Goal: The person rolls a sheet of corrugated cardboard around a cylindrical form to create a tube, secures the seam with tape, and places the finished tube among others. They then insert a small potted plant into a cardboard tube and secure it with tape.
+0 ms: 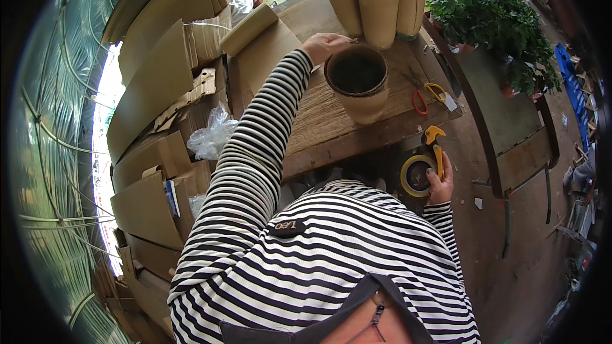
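Note:
A brown cardboard tube stands upright on the wooden table, its inside dark. At its far left rim my left hand is closed, fingertips pinched on the edge; the exact grip is partly hidden. Low by the table's near right edge, my right hand is wrapped round an orange-yellow tape dispenser. The dispenser carries a yellow-edged roll of tape. Between the tube and the right edge lie scissors with one red and one yellow handle loop.
Several more cardboard tubes stand behind on the wooden table. Cut cardboard lies to their left, by stacked cardboard sheets and crumpled clear plastic. On the right, leafy green plants stand on a brown bench.

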`<action>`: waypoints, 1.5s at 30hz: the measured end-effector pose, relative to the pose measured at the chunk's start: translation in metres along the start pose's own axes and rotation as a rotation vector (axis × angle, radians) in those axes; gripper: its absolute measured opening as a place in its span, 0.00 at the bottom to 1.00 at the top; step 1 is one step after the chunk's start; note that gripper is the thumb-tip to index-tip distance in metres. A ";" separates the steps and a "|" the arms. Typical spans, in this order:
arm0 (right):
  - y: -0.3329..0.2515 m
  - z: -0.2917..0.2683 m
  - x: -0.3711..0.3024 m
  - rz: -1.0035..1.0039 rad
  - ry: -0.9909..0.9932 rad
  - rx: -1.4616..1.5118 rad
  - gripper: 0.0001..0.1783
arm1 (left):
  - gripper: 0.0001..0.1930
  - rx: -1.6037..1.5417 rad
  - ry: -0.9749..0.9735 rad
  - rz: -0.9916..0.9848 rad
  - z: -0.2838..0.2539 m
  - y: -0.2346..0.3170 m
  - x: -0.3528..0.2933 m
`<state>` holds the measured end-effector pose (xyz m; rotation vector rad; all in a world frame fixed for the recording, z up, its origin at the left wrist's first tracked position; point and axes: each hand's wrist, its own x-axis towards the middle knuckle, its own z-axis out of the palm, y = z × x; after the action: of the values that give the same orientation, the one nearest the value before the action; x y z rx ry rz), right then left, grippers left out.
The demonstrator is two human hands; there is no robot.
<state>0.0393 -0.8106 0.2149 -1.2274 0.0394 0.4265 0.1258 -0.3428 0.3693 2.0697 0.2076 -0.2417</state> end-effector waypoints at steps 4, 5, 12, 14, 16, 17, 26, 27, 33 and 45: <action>0.009 -0.019 0.002 -0.033 0.012 -0.030 0.38 | 0.19 0.918 -0.039 -0.013 0.022 0.032 0.019; 0.008 -0.020 0.004 -0.036 0.022 -0.049 0.38 | 0.17 1.011 0.033 0.010 0.031 0.025 0.022; 0.000 -0.023 0.030 -0.016 -0.051 -0.084 0.38 | 0.10 0.773 0.358 0.167 0.037 0.010 -0.060; 0.000 -0.024 0.046 -0.040 -0.084 -0.118 0.38 | 0.09 0.799 0.416 0.254 0.063 0.022 -0.091; -0.004 -0.014 0.065 -0.034 -0.093 -0.216 0.38 | 0.10 0.825 0.449 0.314 0.089 0.026 -0.114; -0.007 -0.007 0.073 -0.048 -0.120 -0.210 0.39 | 0.11 0.830 0.445 0.334 0.101 0.027 -0.123; -0.029 0.101 0.124 -0.060 -0.399 -0.231 0.41 | 0.19 0.589 0.448 0.363 0.136 0.016 -0.185; -0.027 0.108 0.126 -0.041 -0.414 -0.244 0.42 | 0.19 0.513 0.438 0.368 0.137 0.011 -0.188; -0.018 0.109 0.118 -0.111 -0.549 -0.435 0.45 | 0.25 -0.921 0.038 -0.024 0.117 -0.031 -0.189; -0.051 0.139 0.099 -0.671 -0.648 -0.963 0.47 | 0.20 -1.184 0.079 -0.365 0.103 -0.051 -0.107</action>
<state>0.1200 -0.6681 0.2840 -1.8635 -1.2216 0.2181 0.0012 -0.4129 0.3048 0.8551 0.6084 -0.1838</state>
